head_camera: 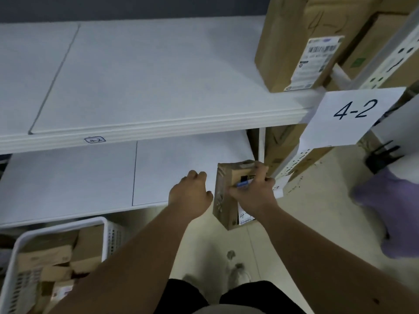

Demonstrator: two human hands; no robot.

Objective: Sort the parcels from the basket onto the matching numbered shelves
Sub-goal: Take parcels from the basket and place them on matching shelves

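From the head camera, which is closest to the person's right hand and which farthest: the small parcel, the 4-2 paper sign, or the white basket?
From the right hand:
1. Small parcel: in its grip, along with a blue pen.
2. 4-2 paper sign: up and to the right, on the shelf post.
3. White basket: farthest, low on the left.

Paper sign [353, 114] reads "4-2"; shelf edge tag [95, 140] seemingly likewise.
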